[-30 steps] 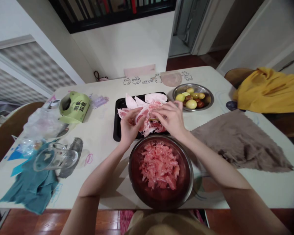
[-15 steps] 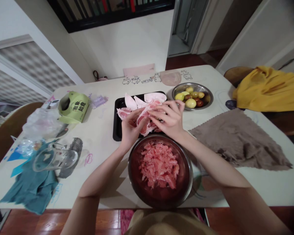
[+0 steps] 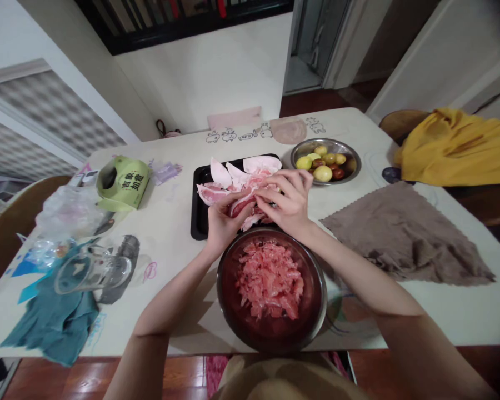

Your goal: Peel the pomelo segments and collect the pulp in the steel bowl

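Observation:
Over the black tray (image 3: 199, 222), my left hand (image 3: 221, 222) grips a pinkish-red pomelo segment (image 3: 240, 206) between thumb and fingers. My right hand (image 3: 290, 203) pinches at the same segment's right side, its fingertips partly hidden behind the hand. Pale pink pomelo peel (image 3: 220, 173) and scraps of membrane lie in the tray beneath and beyond both hands. Just in front, a steel bowl (image 3: 228, 316) holds a heap of peeled red pomelo flesh (image 3: 270, 280).
Behind my right hand stands a steel bowl (image 3: 354, 176) of small green and brown fruits. A brown cloth (image 3: 408, 236) lies to the right. On the left are a glass pitcher (image 3: 94, 272), a teal cloth (image 3: 52, 325), a green paper holder (image 3: 127, 183) and clear plastic bags (image 3: 69, 214).
Both hands stay together over the tray, with the held segment turned slightly lower between them. The view has shifted a little; the bowls and tray look unmoved.

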Demonstrator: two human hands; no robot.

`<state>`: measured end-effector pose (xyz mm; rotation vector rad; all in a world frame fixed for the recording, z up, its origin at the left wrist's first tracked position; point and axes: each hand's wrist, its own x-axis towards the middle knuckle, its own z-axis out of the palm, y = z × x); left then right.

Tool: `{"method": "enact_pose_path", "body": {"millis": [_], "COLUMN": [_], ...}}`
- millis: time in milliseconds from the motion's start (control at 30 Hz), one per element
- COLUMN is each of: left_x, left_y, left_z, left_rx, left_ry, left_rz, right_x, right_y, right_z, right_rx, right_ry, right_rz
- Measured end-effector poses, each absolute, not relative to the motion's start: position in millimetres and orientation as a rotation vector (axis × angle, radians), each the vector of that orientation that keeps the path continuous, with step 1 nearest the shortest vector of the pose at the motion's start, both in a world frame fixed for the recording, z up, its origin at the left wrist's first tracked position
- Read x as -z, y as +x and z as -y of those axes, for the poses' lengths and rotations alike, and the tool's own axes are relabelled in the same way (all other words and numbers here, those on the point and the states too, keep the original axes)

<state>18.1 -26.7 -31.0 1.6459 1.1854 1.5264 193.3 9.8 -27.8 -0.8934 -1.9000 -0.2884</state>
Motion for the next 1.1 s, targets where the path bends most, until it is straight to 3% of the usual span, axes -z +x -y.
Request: {"method": "enact_pose_path", "body": {"millis": [233, 467, 600, 1100], "left_x": [34, 29, 28, 26], "left_y": [12, 4, 2, 3], "left_z": [26, 21, 20, 23], "left_rx": [-1.416, -1.415, -1.396, -1.400], "left_ry": [1.740, 1.687, 1.620, 1.750], "left_rz": [-1.229, -1.164, -1.117, -1.176], "right_x": [28, 23, 21, 16], "right_y": [196, 196, 203, 207], "right_z": [-11, -19, -25, -24], "right_rx": [0.422, -0.031, -0.105, 0.377], "right_ry": [-0.846, -0.786, -0.678, -0.475], "right_rz": [1.926, 1.933, 2.067, 2.090]}}
